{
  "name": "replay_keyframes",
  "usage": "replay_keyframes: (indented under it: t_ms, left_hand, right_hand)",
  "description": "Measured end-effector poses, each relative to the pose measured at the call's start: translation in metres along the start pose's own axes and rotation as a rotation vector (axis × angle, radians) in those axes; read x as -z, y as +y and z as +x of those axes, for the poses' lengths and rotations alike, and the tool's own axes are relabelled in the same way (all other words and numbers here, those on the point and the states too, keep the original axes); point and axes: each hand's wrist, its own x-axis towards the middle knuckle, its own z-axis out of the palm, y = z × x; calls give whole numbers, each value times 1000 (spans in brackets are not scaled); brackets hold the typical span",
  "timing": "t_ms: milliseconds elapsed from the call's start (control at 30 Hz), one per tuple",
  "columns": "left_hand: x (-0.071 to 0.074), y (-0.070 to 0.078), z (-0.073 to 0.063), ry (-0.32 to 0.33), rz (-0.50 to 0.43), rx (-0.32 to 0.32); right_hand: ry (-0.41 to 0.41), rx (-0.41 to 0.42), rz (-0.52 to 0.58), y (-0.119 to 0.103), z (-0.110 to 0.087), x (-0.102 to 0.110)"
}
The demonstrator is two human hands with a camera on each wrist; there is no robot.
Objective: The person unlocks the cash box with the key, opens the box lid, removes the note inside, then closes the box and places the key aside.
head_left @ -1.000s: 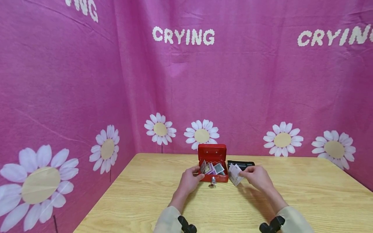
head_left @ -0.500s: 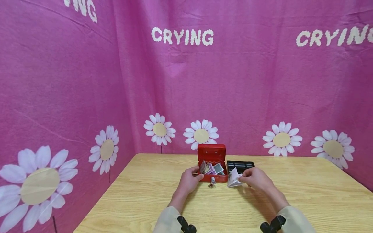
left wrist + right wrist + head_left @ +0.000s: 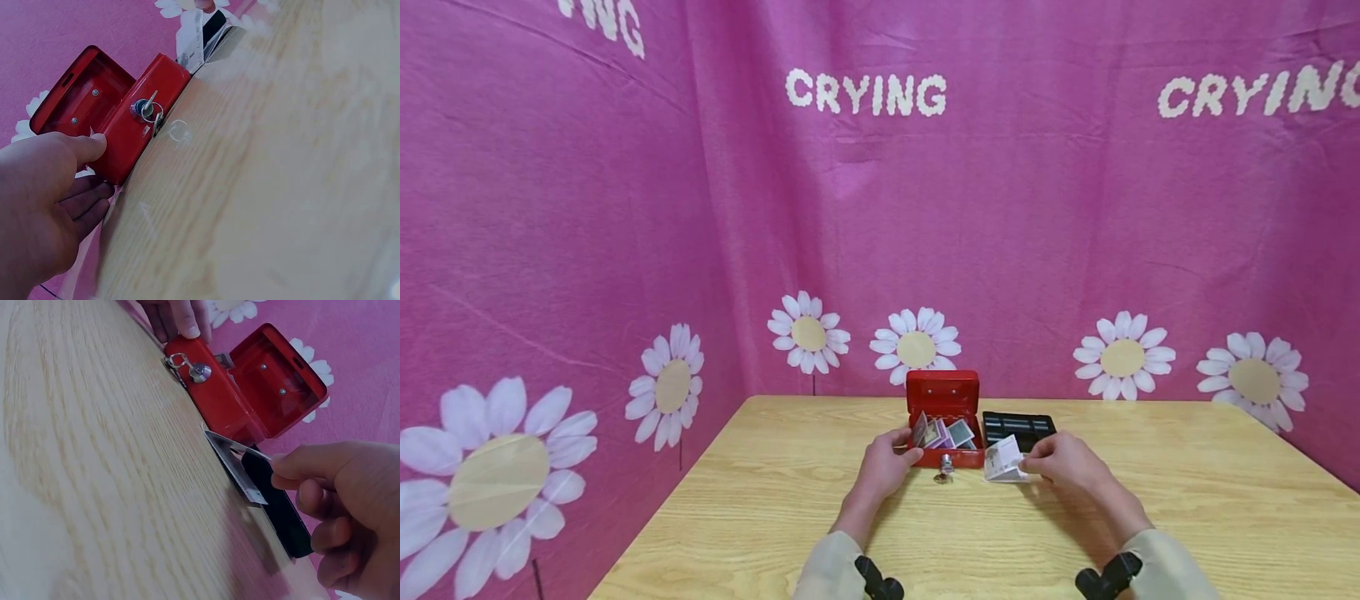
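Observation:
A small red cash box (image 3: 931,459) stands with its lid up and several folded banknotes (image 3: 937,433) inside. My left hand (image 3: 884,465) holds its left end, thumb on the top edge and fingers along the side. A key with a ring (image 3: 149,107) sits in the front lock. To the right of the box, my right hand (image 3: 1067,463) pinches one edge of a pale folded banknote (image 3: 1000,460) between thumb and forefinger. The note stands half unfolded, its lower flap close over the table. In the right wrist view the note (image 3: 240,472) opens in a V shape.
A black coin tray (image 3: 1018,425) with compartments lies right of the cash box, partly behind the note and right hand. The wooden table (image 3: 760,483) meets a pink curtain (image 3: 1000,208) with printed daisies at the back and left.
The pale banknote has tipped down from a raised, slanted pose to near the tabletop, its fold spreading wider. My right hand has shifted slightly right; the left stays on the box.

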Motion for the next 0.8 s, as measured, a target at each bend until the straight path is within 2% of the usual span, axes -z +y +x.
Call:
replay_keyframes:
  t_ms: [333, 600, 800]
  left_hand:
    - [0, 0, 0, -1, -3, 11]
    - [2, 2, -2, 3, 4, -29]
    - [1, 3, -1, -1, -1, -5]
  right_hand:
    - [-7, -25, 44, 6, -3, 3]
    - [-24, -53, 100, 6, -7, 5]
    - [-30, -61, 88, 10, -6, 6]
